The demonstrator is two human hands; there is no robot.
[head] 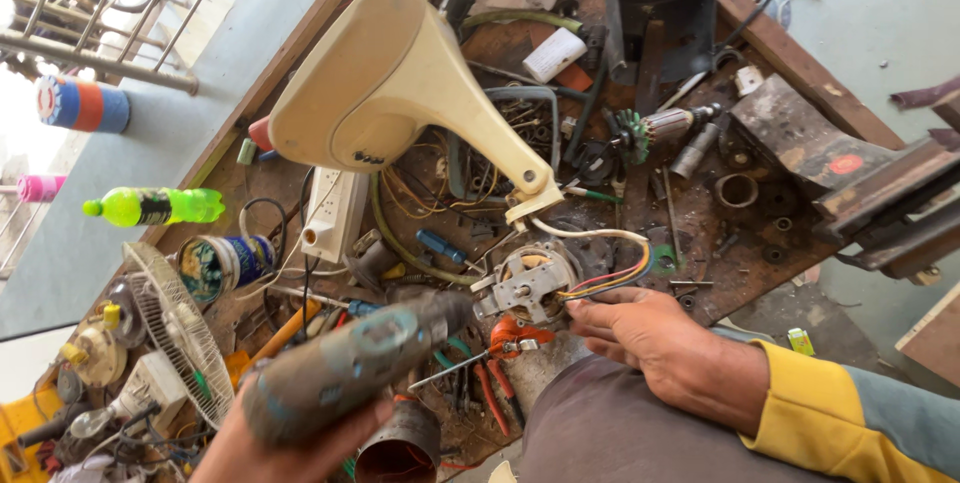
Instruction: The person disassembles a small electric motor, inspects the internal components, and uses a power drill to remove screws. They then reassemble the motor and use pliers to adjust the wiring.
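Outdoors, cluttered wooden workbench (790,48), grey floor (120,173), metal railing (90,53)

1. Handheld power drill (345,368): worn, dirty grey-brown body with patches of teal showing through; lying nearly level at near left, nose aimed right and slightly far, tip touching the motor's metal plate.
2. Small fan motor (528,281): round, with a silver metal plate on top and copper windings visible beneath; sitting near centre, just beyond the near edge of the cluttered bench, tilted a little toward the left.
3. Bundle of coloured wires (612,276): red, yellow, blue and white strands, curving from the motor's right side up to the cream fan housing (400,83) above.
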